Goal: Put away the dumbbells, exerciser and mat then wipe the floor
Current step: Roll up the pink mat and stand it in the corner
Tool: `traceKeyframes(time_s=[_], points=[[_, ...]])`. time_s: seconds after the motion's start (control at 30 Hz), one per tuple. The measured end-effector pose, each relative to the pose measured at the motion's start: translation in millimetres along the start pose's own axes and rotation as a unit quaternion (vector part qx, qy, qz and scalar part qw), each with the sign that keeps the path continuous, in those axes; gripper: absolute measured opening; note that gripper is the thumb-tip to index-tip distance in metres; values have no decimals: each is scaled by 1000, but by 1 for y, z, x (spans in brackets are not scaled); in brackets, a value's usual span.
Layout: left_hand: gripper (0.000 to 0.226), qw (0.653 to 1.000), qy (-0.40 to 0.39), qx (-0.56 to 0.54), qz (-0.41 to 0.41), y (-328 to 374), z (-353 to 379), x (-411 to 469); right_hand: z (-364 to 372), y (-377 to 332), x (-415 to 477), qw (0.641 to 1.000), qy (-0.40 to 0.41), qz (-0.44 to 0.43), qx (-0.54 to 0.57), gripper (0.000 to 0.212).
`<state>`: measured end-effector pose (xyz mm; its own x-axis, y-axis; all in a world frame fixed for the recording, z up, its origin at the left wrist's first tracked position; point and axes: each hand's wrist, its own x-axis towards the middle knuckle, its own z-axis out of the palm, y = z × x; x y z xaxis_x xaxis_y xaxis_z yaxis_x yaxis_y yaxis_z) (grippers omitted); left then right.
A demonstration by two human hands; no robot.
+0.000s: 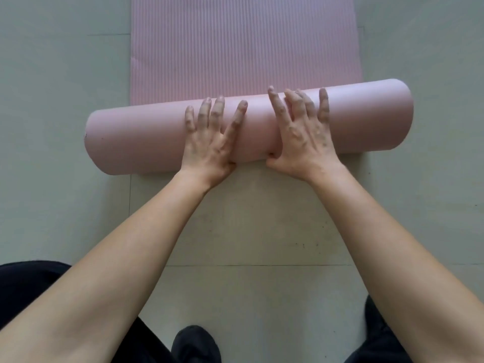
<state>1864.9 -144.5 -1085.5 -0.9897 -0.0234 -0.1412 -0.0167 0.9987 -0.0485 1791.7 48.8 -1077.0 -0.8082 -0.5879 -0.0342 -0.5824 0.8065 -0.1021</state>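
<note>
Left hand (209, 142) and right hand (301, 134) flat atop mat (131, 140), fingers splayed, nothing clasped: likely for even forward pressure. Beyond roll, flat ribbed remainder on floor (52, 100).

- An indoor exercise spot, perhaps a room at home or a small gym; which of the two cannot be told.
- The floor (65, 205) is pale grey-green tile with thin dark joints, smooth and scuffed in places.
- A pink ribbed exercise mat (243, 48) lies on the tiles, half rolled into a thick tube.
- No furniture or walls show.
</note>
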Motion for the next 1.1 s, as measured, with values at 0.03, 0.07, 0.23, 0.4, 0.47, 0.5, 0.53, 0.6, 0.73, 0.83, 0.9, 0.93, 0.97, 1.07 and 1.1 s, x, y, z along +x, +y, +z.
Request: traceKeyframes(time_s=[0.03, 0.07, 0.23, 0.4, 0.47, 0.5, 0.53, 0.6, 0.73, 0.83, 0.9, 0.93, 0.97, 1.07, 1.1], points=[[113, 1000, 10, 8, -2, 0, 0, 4, 4, -3, -5, 1000, 1, 4, 1, 122], [104, 1000, 26, 12, -4, 0, -1, 7, 9, -5, -12, 1000, 3, 7, 1, 121], [75, 999, -10, -16, 37, 11, -30, 17, 11, 5, -30, 999, 11, 41, -4, 129], [102, 988, -101, -46, 108, 18, -46, 21, -25, 26, -22, 993, -110, 46, 4, 92], [116, 985, -121, -56, 110, 20, -46, 18, -42, 37, -12, 982, -184, 36, 17, 89], [122, 984, -130, -57, 107, 22, -46, 16, -48, 44, -5, 975, -214, 42, 39, 91], [130, 984, -138, -55, 102, 24, -45, 13, -53, 50, 0, 967, -241, 56, 64, 97], [145, 985, -144, -40, 92, 27, -41, 10, -53, 58, 4, 954, -271, 76, 99, 118], [112, 991, -96, -22, 88, 30, -36, 14, -32, 50, -16, 973, -215, 65, 51, 133], [85, 991, -77, -44, 100, 27, -47, 25, -29, 38, -37, 990, -112, 61, 63, 121], [80, 985, -110, -78, 108, 19, -55, 33, -26, 30, -49, 995, -40, 51, 74, 106], [82, 978, -146, -98, 109, 14, -58, 36, -23, 28, -52, 996, -19, 45, 77, 100], [87, 969, -184, -118, 112, 9, -59, 37, -20, 28, -54, 996, -14, 41, 82, 96], [103, 956, -228, -155, 102, 2, -51, 32, -12, 36, -45, 994, -32, 47, 97, 97], [97, 963, -200, -164, 82, 2, -45, 28, -7, 39, -38, 994, -19, 60, 91, 95]])
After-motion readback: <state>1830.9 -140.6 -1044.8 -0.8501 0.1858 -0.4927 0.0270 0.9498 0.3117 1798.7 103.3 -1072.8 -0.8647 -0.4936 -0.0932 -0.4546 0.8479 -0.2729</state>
